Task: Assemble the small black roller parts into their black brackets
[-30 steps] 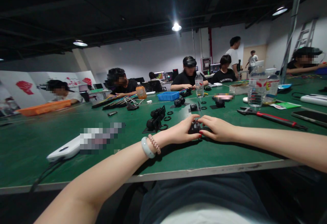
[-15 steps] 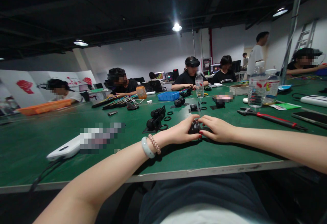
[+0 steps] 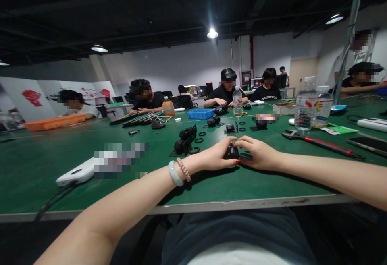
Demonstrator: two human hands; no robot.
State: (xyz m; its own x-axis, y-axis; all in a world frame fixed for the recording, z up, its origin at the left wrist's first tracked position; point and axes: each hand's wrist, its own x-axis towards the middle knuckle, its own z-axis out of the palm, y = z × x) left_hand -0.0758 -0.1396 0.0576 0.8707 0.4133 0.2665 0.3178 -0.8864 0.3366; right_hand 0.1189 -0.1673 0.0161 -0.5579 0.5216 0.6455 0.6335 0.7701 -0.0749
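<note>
Between my two hands, low over the green table, is a small black part (image 3: 231, 151) with a blocky body; its exact kind does not show. My left hand (image 3: 217, 154) is closed around its left side, thumb below and fingers over the top. My right hand (image 3: 260, 152) curls in from the right, with its fingertips at the top of the part and its thumb near the bottom edge. Under my right palm there is a dark shape I cannot make out. Similar black parts (image 3: 184, 141) stand just beyond my left hand, beside several black rings (image 3: 194, 150).
An adjustable wrench (image 3: 320, 142) and a phone (image 3: 370, 144) lie to the right, near plastic bottles (image 3: 304, 106). A white device with a cable (image 3: 75, 173) lies on the left. Farther back are a blue tray (image 3: 200, 114), an orange tray (image 3: 54, 123) and several seated people.
My right thumb has shifted slightly at the part's lower edge. Both hands stay around the part. The camera view has turned a little, and a standing person in the background has moved right.
</note>
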